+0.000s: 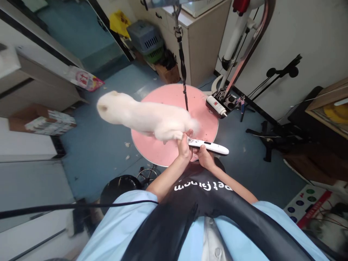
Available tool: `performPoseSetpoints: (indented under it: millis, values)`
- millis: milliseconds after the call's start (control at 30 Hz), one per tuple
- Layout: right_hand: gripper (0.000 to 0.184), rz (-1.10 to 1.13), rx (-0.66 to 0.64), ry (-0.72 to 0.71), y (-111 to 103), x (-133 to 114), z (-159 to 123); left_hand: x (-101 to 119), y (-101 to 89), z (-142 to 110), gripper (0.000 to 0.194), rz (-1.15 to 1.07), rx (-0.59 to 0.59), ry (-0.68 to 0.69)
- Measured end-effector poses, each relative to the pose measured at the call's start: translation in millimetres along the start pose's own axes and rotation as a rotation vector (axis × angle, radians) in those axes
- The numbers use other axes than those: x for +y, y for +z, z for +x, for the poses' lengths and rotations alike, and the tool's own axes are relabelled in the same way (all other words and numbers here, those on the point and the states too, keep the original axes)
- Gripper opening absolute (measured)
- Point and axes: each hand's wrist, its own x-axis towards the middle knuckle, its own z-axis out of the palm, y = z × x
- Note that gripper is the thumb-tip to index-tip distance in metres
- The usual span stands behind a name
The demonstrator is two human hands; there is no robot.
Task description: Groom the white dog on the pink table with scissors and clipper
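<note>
A white short-trimmed dog [157, 116] stands on a round pink grooming table [154, 152], its head pointing left past the table's rim. At its rear end, my left hand [184, 146] is closed around a hind leg, close to the paw. My right hand [204, 156] grips a white pet hair clipper [213, 146] from below. The clipper's blade end is at the paw beside my left fingers. The paw itself is largely hidden by my hand and the clipper.
A black strap [182, 67] hangs to the table behind the dog. At the table's right edge a black tool holder [230, 101] carries a white bottle [216, 105]. A black stool [119, 188] stands at lower left. A pet carrier [145, 38] sits near the cabinet.
</note>
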Motion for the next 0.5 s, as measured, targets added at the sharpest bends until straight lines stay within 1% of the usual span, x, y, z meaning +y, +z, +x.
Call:
performPoseSetpoints:
  millis: [100,133,200,267,333,400,433,500]
  values:
    - [0.053,0.055,0.081,-0.010,3,-1,-1,3,2.9,-1,0.013,-0.009,-0.012,-0.021]
    - [0.051,0.065,0.091,-0.003,4,-3,-1,4,3.9,-2,0.010,-0.013,-0.004,-0.030]
    - [0.047,0.096,0.035,0.040,5,-7,0,8,5.2,-5,0.006,-0.025,0.008,-0.046]
    - [0.042,0.134,-0.030,0.071,3,-12,2,12,5.1,-8,0.006,-0.037,-0.002,-0.064]
    - [0.038,0.132,-0.011,0.053,1,-18,6,16,3.8,-9,0.007,-0.041,-0.028,-0.107]
    - [0.038,0.082,0.052,0.037,1,-21,9,19,1.9,-11,0.007,-0.046,-0.040,-0.144]
    - [0.039,0.064,0.069,0.047,2,-22,10,20,0.9,-11,0.008,-0.049,-0.038,-0.155]
    - [0.042,0.082,0.052,0.105,7,-21,10,23,-0.8,-13,0.009,-0.051,-0.029,-0.166]
